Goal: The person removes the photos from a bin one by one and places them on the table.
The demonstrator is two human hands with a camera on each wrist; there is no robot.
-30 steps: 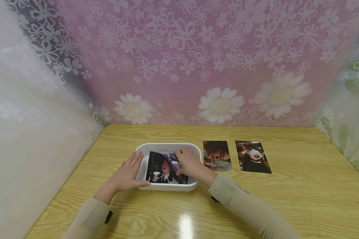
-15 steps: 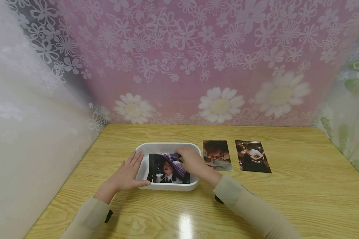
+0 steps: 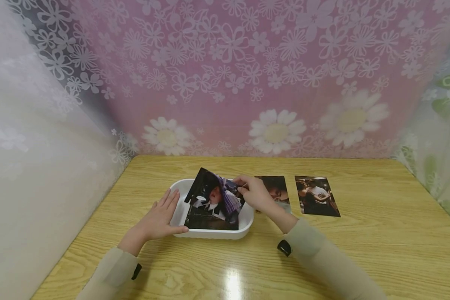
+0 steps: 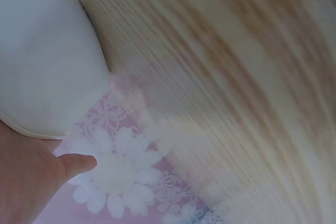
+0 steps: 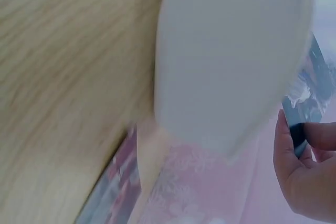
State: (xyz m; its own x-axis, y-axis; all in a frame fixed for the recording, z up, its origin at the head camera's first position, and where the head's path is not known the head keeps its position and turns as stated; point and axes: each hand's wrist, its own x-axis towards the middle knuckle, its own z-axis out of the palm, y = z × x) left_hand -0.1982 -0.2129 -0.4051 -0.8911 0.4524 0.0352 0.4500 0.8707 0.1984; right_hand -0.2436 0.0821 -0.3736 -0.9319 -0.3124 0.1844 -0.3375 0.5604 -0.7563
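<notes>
A white plastic tub with rounded corners stands on the wooden table. My left hand rests on the tub's left end, fingers straight and spread, thumb along the front rim. Between thumb and fingers my right hand pinches the right edge of a photo showing a figure under a purple striped hat. This photo is tilted and raised above the tub, its top corner past the back rim. Beneath it another dark photo lies in the tub. The right wrist view shows the thumb against the photo's edge.
Right of the tub lies a photo of a face, partly covered by my right hand. Farther right is a photo of an embracing couple. A pink flowered curtain hangs behind the table.
My right hand has lifted the purple-hat photo out of the tub's stack and moved a little right, turning it clockwise. A dark photo has come into sight below. The left hand has stayed put.
</notes>
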